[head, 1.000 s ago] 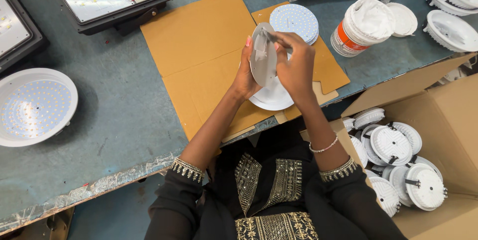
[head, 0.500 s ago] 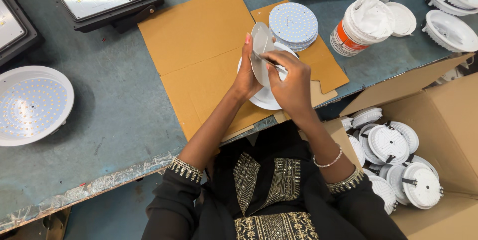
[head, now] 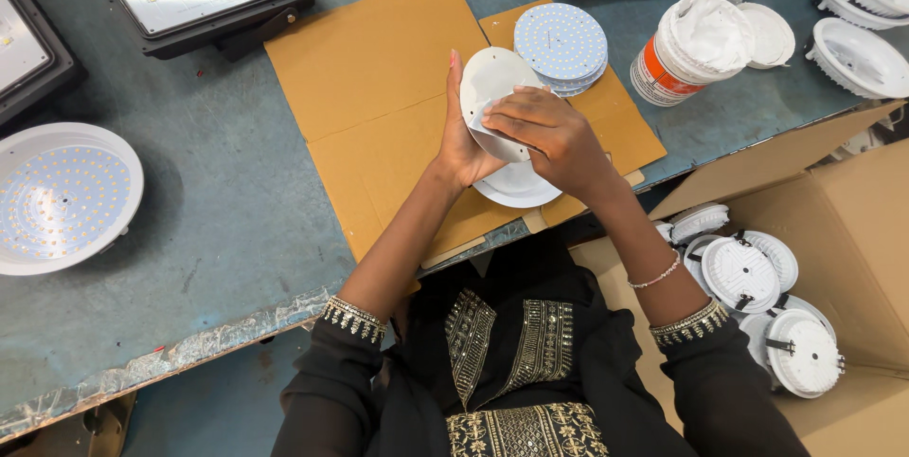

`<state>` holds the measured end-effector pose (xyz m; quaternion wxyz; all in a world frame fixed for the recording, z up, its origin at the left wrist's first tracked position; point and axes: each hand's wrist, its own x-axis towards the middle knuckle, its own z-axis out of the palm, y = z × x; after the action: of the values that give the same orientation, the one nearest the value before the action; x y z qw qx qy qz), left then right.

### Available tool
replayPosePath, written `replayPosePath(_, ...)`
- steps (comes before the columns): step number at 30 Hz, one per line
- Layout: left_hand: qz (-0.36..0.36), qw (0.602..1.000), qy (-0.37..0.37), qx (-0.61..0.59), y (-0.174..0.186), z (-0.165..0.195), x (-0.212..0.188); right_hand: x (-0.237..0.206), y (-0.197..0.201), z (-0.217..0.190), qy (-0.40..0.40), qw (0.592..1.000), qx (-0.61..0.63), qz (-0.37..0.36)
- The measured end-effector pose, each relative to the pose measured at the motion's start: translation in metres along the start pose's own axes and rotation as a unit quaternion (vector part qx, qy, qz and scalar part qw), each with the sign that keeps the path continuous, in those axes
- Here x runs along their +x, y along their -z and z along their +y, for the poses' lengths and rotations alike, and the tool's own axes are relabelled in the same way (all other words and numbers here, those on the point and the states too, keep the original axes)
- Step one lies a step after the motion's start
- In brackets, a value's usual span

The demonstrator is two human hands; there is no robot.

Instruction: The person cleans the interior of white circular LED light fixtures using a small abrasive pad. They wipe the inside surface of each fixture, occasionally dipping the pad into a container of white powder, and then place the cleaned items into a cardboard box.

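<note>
Head view: both hands, left (head: 462, 140) and right (head: 549, 135), grasp thin disc (head: 492, 88) by its rim (likely light, stiff, brittle) above cardboard (head: 379, 69).

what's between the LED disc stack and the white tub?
Head view: only a narrow strip of brown cardboard and bare blue-grey table lies between the LED disc stack and the white tub; no other object.

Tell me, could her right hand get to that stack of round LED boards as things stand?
Probably yes. The right hand is on the white disc, and the stack of round LED boards lies just beyond it on the cardboard, nothing between.
</note>
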<state>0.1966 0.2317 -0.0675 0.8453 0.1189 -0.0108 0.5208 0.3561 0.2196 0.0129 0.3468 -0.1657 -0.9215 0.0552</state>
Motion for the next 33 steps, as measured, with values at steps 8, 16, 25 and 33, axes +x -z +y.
replayPosePath(8, 0.005, 1.0, -0.016, 0.026, 0.0, 0.0, 0.0, -0.033, 0.008, 0.006, -0.034, 0.999, 0.021, -0.016)
replayPosePath(16, -0.081, 0.994, -0.044, 0.053, 0.0, -0.001, -0.001, -0.05, 0.013, 0.007, -0.171, 0.983, 0.061, 0.039)
replayPosePath(25, 0.073, 0.971, -0.096, 0.204, 0.008, -0.009, 0.002, -0.021, -0.022, 0.034, -0.316, 0.935, 0.092, 0.133)
replayPosePath(33, 0.009, 0.979, -0.137, 0.15, 0.016, -0.017, 0.004, -0.021, -0.041, 0.006, -0.312, 0.939, -0.001, 0.146)
